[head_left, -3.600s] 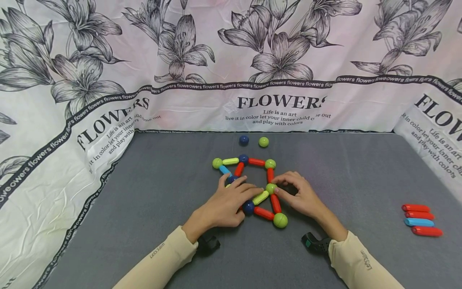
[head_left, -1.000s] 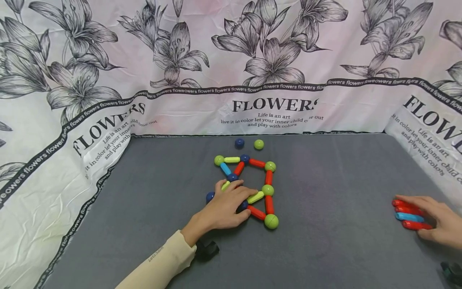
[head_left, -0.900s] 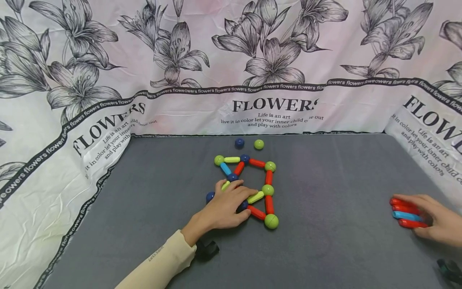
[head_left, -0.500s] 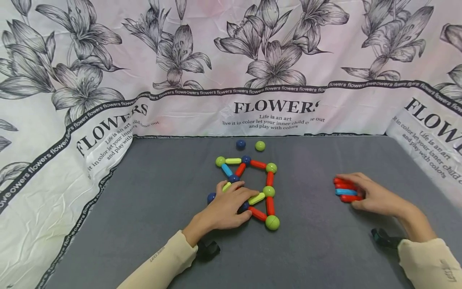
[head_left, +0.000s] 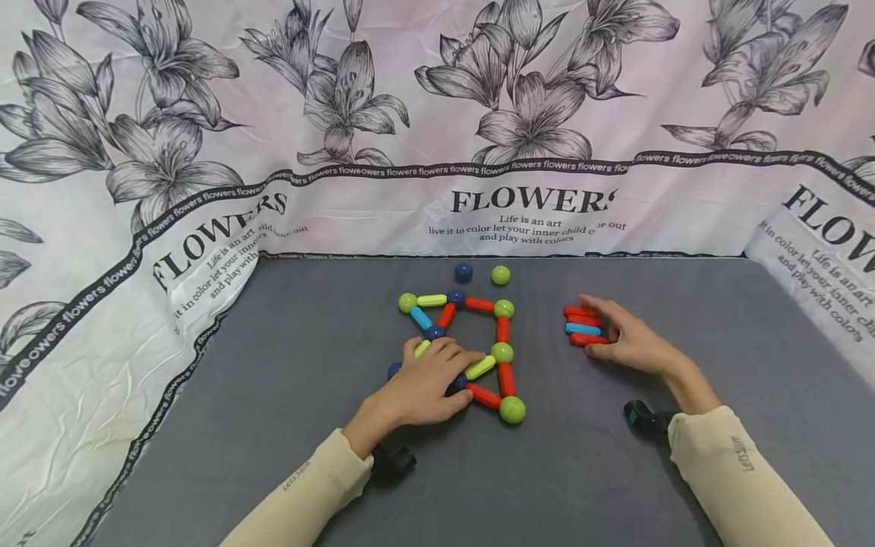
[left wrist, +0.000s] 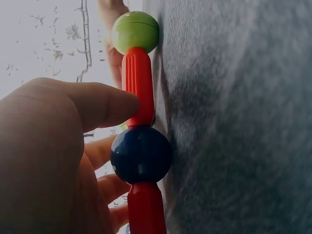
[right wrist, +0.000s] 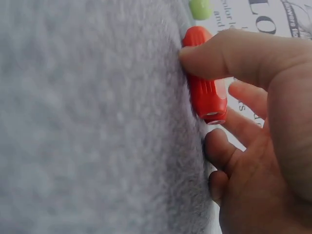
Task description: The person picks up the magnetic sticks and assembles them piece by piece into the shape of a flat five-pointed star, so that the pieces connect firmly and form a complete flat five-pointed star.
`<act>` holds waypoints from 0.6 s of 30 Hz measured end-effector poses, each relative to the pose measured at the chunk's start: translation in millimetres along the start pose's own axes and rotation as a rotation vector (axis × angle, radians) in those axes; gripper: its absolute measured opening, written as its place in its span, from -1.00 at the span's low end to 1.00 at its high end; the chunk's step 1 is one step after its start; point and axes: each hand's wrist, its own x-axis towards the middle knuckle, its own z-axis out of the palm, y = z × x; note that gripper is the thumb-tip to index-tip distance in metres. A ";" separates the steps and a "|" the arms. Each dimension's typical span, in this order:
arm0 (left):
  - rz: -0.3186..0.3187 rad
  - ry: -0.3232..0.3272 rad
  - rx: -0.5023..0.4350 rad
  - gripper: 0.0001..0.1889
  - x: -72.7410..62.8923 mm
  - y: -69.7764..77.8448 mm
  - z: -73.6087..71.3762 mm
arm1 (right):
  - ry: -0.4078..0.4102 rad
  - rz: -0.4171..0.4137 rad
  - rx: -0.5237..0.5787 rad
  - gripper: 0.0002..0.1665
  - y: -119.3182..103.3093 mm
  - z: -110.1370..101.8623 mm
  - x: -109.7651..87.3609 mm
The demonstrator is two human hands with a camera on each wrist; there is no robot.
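In the head view a flat frame of magnetic rods and balls lies on the dark grey tabletop (head_left: 287, 425). Over its lower left part rests my left hand (head_left: 420, 387), fingers spread, covering some pieces. In the left wrist view its thumb touches a red rod (left wrist: 139, 85) between a green ball (left wrist: 135, 32) and a navy ball (left wrist: 141, 154). My right hand (head_left: 636, 340), to the frame's right, grips a side-by-side row of loose rods, red ones and one blue rod (head_left: 583, 329). Its thumb presses the nearest red rod (right wrist: 207, 92) in the right wrist view.
Beyond the frame lie a loose navy ball (head_left: 463, 272) and a loose green ball (head_left: 500, 275). A flower-printed cloth (head_left: 369, 209) stands along the table's back and left side. A green corner ball (head_left: 512, 410) marks the frame's near end.
My right hand let go of the frame's green ball, reached the rods at far right and brought them left, close to the frame. My left hand stays on the frame.
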 end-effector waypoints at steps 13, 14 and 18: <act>0.003 0.037 -0.056 -0.46 0.8 -1.8 1.6 | 0.428 -0.066 0.111 -0.51 -7.0 25.9 -18.5; -0.002 0.046 -0.053 -0.47 1.1 -2.0 2.1 | 0.451 -0.076 0.105 -0.57 -8.4 27.3 -18.6; -0.032 0.086 -0.039 -0.57 2.4 -2.4 3.0 | 0.496 -0.106 0.068 -0.72 -6.4 33.1 -17.8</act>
